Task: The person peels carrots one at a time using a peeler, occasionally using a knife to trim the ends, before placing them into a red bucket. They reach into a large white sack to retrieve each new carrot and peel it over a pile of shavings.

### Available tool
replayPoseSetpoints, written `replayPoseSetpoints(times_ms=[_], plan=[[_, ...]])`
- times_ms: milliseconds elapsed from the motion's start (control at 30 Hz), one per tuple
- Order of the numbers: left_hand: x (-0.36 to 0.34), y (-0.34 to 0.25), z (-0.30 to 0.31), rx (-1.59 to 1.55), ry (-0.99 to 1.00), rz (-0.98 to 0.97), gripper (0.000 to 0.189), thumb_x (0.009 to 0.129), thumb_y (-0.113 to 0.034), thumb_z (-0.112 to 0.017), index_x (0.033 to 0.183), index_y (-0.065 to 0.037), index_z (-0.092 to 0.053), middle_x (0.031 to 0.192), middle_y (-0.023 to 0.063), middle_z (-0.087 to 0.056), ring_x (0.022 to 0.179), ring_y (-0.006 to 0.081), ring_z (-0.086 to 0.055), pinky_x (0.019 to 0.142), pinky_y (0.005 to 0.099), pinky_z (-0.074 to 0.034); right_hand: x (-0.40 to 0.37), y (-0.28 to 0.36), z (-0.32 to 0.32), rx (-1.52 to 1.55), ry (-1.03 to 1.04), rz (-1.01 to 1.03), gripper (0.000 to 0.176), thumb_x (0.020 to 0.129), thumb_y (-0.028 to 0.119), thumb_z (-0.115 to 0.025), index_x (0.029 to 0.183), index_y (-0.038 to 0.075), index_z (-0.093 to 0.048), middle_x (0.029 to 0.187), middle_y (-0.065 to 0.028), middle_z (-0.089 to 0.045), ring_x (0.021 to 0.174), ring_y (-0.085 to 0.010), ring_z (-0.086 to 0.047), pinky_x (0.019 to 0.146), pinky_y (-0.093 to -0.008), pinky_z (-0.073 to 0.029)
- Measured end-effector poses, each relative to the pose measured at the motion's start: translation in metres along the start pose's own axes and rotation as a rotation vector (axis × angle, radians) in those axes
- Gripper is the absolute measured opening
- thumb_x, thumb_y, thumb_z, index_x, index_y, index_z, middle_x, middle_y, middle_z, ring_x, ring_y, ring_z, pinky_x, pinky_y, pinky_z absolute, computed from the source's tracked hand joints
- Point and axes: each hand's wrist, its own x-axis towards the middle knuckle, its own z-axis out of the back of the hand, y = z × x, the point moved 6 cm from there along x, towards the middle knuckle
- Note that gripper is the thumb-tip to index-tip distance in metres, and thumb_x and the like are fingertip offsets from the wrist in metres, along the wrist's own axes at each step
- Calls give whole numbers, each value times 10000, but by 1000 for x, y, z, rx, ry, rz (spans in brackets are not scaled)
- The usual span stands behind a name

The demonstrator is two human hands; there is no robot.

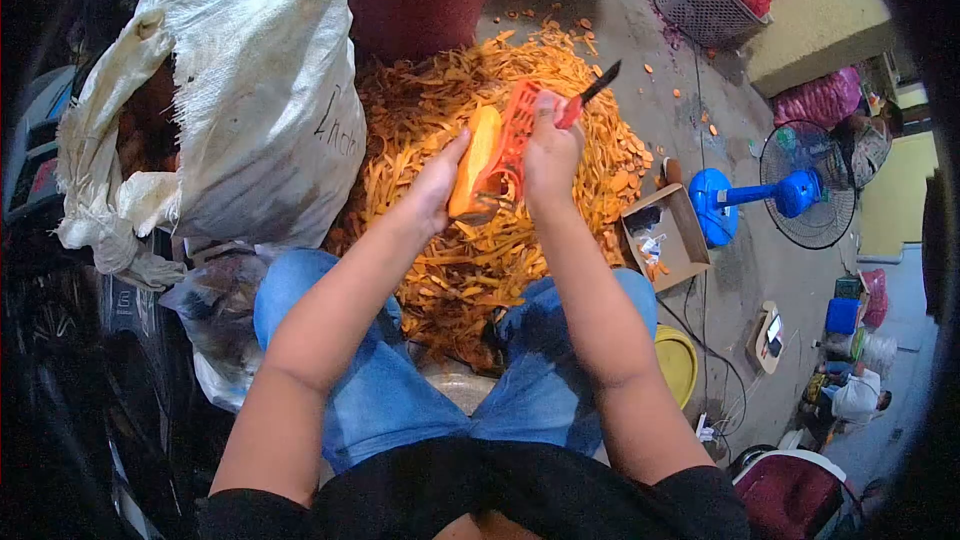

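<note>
The left hand (pixel 438 183) is gripping an orange root (pixel 474 162) over the middle of the heap of peelings (pixel 560 230), its long axis pointing away from the body. The right hand (pixel 551 152), just right of it, is clasping a red peeler (pixel 516 132) against its side.

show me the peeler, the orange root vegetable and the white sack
peeler (pixel 515 125), head view, on its red slotted frame
orange root vegetable (pixel 475 165), head view, on its smooth side
white sack (pixel 260 90), head view, on its bulging front
</note>
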Motion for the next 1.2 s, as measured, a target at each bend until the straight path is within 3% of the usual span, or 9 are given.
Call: replayPoseSetpoints(times_ms=[233,300,500,533,667,933,1000,1133,1200], plan=[[6,9,1,34,30,-64,407,856,-372,-264,1031,-54,-448,905,86,-553,763,174,-558,676,301,-461,-5,-6,-6,-164,94,78,261,820,220,-437,676,5,-471,526,-90,-459,495,-167,-425,487,-313,-354],[-3,14,-5,173,107,55,421,851,-383,-274,1029,-44,-448,874,87,-559,732,172,-562,652,295,-464,10,3,12,-254,-111,241,261,821,211,-426,686,-7,-478,537,-90,-476,502,-164,-433,484,-310,-352],[-31,24,-30,330,229,172,429,839,-382,-320,1005,-13,-463,804,90,-567,653,166,-567,583,268,-469,65,-20,86,-188,-489,-15,262,818,214,-441,702,-15,-491,562,-47,-488,506,-150,-432,498,-288,-349],[-32,24,-32,244,268,199,424,839,-377,-325,1008,-14,-463,805,87,-567,653,164,-566,585,267,-469,63,-21,87,-154,-489,-146,256,819,214,-442,701,-7,-495,560,-35,-478,500,-136,-421,492,-277,-342],[2,20,2,114,97,78,412,831,-389,-343,995,-32,-469,809,79,-562,670,154,-561,588,264,-468,42,5,50,-17,-244,16,248,823,196,-448,650,19,-461,539,25,-389,491,-67,-339,459,-232,-290],[-4,1,-2,132,76,64,423,799,-417,-406,992,-46,-471,788,69,-559,669,151,-560,586,273,-473,33,-12,32,124,-161,-69,239,823,215,-451,665,36,-455,586,21,-411,514,-69,-353,465,-234,-302],[-4,3,-8,8,183,51,431,799,-415,-406,1013,-45,-460,811,77,-557,688,164,-565,599,297,-480,36,-33,31,416,-117,-361,210,821,242,-456,785,39,-491,707,-12,-508,630,-96,-478,624,-246,-400],[-1,9,-6,-10,89,55,422,813,-421,-366,994,-52,-462,815,81,-550,681,176,-555,583,300,-476,32,-36,32,220,-143,-360,242,820,267,-454,782,33,-500,696,-11,-497,610,-90,-459,601,-230,-389],[3,15,-3,-5,200,98,409,827,-387,-353,1058,-59,-431,903,89,-547,744,182,-564,652,315,-477,24,-17,24,-1,-69,-82,292,825,254,-443,645,24,-454,543,7,-430,488,-93,-367,465,-263,-320]])
